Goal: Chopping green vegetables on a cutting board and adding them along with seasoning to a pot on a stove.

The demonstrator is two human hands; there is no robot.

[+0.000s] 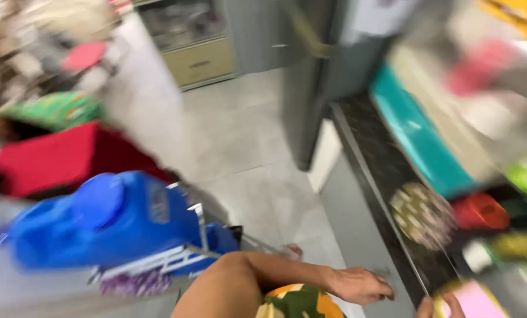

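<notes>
Two hands low: left hand (360, 285) open, just off dark counter (387, 171) edge; right hand (440, 306) nearer, gripping pink-and-yellow thing (472, 300) at counter's near corner.

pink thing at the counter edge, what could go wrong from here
1. The pink flat object sits right at the dark counter's edge, held only by fingertips of the right hand; it might slip off.
2. The left hand hangs by the same edge and could knock it.
3. The blue container crowds the floor nearby; a trip looks possible.
</notes>
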